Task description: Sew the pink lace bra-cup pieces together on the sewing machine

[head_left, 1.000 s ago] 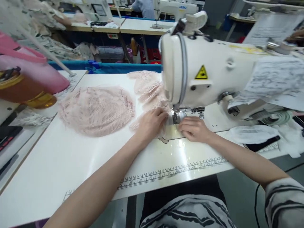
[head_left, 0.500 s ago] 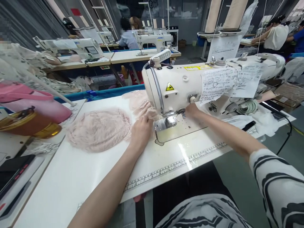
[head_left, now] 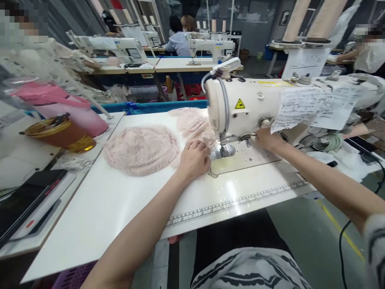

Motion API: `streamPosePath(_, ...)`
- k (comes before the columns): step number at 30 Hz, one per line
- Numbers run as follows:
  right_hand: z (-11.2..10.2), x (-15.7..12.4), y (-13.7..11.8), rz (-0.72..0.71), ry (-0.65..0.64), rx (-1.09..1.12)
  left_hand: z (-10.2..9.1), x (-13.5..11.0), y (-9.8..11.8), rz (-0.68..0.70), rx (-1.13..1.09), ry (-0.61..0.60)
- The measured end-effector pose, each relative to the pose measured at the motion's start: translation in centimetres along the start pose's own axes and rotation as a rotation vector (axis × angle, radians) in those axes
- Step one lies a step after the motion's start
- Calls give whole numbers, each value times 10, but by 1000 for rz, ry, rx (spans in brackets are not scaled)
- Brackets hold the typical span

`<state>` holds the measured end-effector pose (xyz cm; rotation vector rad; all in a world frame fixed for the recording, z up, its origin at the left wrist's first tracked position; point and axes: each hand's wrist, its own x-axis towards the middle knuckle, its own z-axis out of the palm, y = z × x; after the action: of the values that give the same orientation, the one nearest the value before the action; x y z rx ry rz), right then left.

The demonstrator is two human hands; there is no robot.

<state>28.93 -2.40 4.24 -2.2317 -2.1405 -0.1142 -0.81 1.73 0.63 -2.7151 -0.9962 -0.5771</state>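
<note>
A white sewing machine (head_left: pixel 255 106) stands on the white table (head_left: pixel 120 200). My left hand (head_left: pixel 194 158) rests with curled fingers on pale pink lace fabric (head_left: pixel 195 126) just left of the presser foot (head_left: pixel 222 149). My right hand (head_left: pixel 266 138) reaches under the machine arm behind the needle, near a knob; its fingers are hidden from me. A stack of pink lace pieces (head_left: pixel 141 149) lies to the left of my left hand.
A pink bag (head_left: pixel 60 106) and a brown-gold container (head_left: pixel 57 134) sit at the left, with a dark tablet (head_left: pixel 27 198) in front. Handwritten paper sheets (head_left: pixel 313 106) hang on the machine. Other people work at sewing machines behind. A ruler strip (head_left: pixel 237 202) runs along the table's front.
My right hand left the needle plate and moved back right under the machine arm. My left hand stayed on the lace. The view lifted and shifted.
</note>
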Motion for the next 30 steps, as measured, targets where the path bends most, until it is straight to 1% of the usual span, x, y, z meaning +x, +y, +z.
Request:
streamPosePath(2,0,-22,-4,-26,-14,56,0,-1,0,-8,-11,-25)
streamPosePath(4,3,-46,-17,-97,-44,159,1,-2,-1,-14,-22,-51)
streamPosePath(5,6,-57,-27,-137,-52,334,1,-3,-1,-14,-27,-63)
streamPosePath(6,9,-66,-38,-163,-47,465,1,-3,0,-12,-31,-73)
streamPosePath(7,11,-73,-51,-173,-43,540,1,-3,0,-10,-33,-82)
streamPosePath(8,14,-78,-64,-171,-47,555,1,-4,1,-9,-34,-89)
streamPosePath(9,16,-80,-77,-165,-32,517,0,-4,2,-8,-33,-96)
streamPosePath(10,18,-80,-88,-162,-12,426,0,-4,3,-8,-31,-101)
streamPosePath(12,21,-73,-106,-162,33,182,-1,-4,4,-9,-24,-109)
streamPosePath(14,24,-64,-117,-174,26,-6,-2,-4,5,-10,-17,-113)
streamPosePath(15,25,-60,-121,-178,20,-44,-2,-4,5,-10,-15,-114)
streamPosePath(19,30,-51,-128,-194,0,-93,-2,-5,5,-10,-16,-115)
streamPosePath(30,33,-54,-132,-200,-8,-92,-2,-5,5,-7,-37,-120)
